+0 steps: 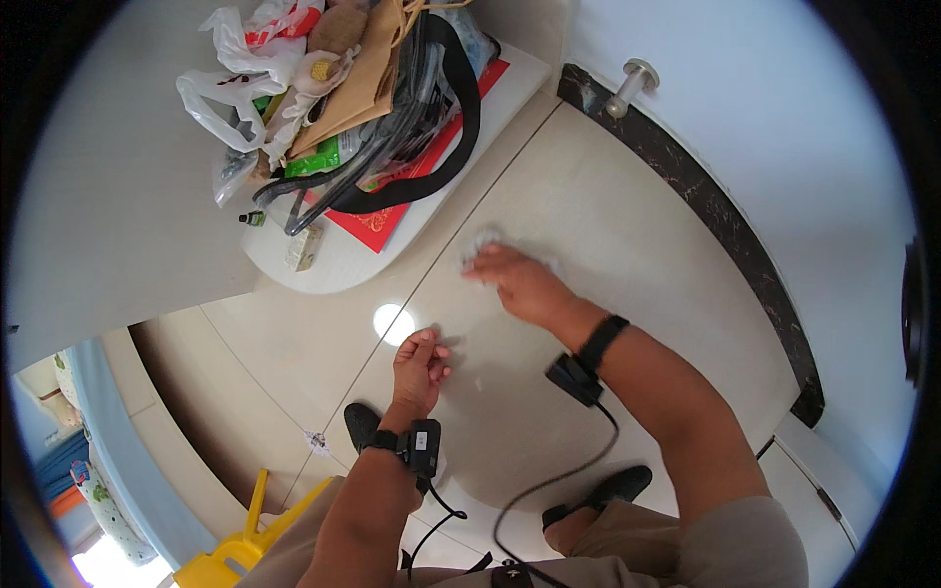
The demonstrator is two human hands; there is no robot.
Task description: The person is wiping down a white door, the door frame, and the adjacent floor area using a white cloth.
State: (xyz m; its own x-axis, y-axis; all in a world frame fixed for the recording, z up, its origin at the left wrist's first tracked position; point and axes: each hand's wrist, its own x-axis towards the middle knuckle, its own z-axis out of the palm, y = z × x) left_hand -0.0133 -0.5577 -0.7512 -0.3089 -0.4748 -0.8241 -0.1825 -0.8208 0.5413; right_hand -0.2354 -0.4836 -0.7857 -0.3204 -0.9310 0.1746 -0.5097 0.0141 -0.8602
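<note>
My right hand (518, 283), blurred by motion, is over the tiled floor with its fingers on a crumpled whitish cloth or tissue (483, 242); most of that piece is hidden under the hand. My left hand (423, 367) hangs over the floor tiles (470, 411) nearer to me, its fingers loosely curled. I see nothing in it, though the inside of the fingers is partly hidden. Each wrist wears a black strap with a small black device and a cable.
Ahead on the left, a rounded white shelf (353, 272) bears plastic bags (276, 66), a brown paper bag (353, 95), a red folder (382, 228) and a small box (303, 248). A metal doorstop (628, 88) projects at the right wall. A yellow plastic stool (250, 540) is at lower left.
</note>
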